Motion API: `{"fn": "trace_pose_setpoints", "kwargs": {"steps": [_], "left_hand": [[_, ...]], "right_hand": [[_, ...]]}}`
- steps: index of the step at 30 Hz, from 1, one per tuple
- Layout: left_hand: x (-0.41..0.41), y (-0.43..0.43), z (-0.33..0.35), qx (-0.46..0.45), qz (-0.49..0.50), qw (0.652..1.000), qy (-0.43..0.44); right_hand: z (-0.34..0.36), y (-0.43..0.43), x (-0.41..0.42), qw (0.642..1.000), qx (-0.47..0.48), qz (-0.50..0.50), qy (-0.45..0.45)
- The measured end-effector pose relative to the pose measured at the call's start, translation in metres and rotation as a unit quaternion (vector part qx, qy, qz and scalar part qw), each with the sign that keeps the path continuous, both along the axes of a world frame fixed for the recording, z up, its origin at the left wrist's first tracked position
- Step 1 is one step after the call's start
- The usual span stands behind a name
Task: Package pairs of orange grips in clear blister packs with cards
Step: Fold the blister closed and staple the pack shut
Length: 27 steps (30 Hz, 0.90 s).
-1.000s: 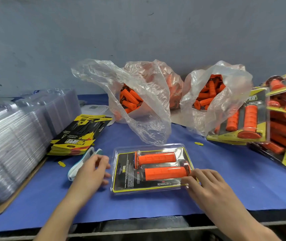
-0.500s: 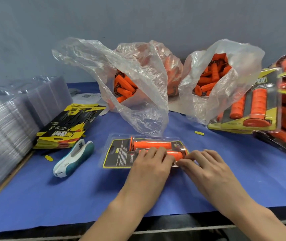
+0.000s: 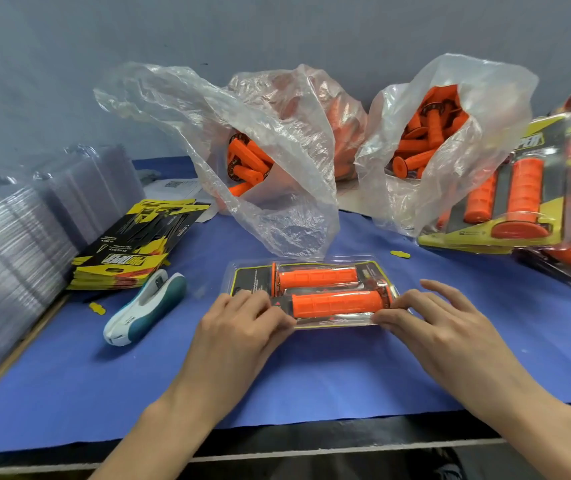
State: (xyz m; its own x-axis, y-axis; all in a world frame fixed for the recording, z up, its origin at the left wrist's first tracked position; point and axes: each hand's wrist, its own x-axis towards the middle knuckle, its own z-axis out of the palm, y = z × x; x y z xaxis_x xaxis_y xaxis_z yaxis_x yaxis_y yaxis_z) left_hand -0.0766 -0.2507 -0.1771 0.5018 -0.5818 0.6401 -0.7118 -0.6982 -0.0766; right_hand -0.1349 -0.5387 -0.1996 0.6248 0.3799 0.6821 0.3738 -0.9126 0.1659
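Observation:
A clear blister pack (image 3: 250, 276) with a black and yellow card lies flat on the blue mat in front of me. Inside it are two orange grips side by side, the far grip (image 3: 317, 278) and the near grip (image 3: 337, 303). My left hand (image 3: 242, 323) lies over the pack's near left part, fingers curled on top and thumb along the near edge, pinching it. At the near right corner my right hand (image 3: 440, 327) pinches the pack between thumb and index finger, with the other fingers spread.
Two plastic bags of loose orange grips, a left bag (image 3: 260, 174) and a right bag (image 3: 443, 140), stand behind the pack. A card stack (image 3: 138, 244), a white-teal stapler (image 3: 145, 310) and empty blister shells (image 3: 17, 244) lie left. Finished packs (image 3: 519, 202) pile up at the right.
My left hand came from the stapler onto the pack, then slid to its near left edge. The right hand stayed at the near right corner. The view shifted closer.

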Motion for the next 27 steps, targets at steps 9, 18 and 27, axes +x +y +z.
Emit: {"fn": "trace_pose_setpoints", "kwargs": {"steps": [9, 18, 27], "left_hand": [[0.008, 0.031, 0.003, -0.007, 0.009, 1.0, 0.027], [-0.007, 0.007, -0.001, 0.011, -0.012, 1.0, -0.021], [0.006, 0.027, -0.001, -0.005, -0.082, 0.996, 0.037]], "right_hand": [[0.003, -0.005, 0.002, 0.999, -0.005, -0.034, -0.001], [0.004, 0.064, 0.001, 1.0, -0.006, -0.002, 0.02], [0.014, 0.06, 0.021, 0.977, 0.102, 0.12, 0.144]]}}
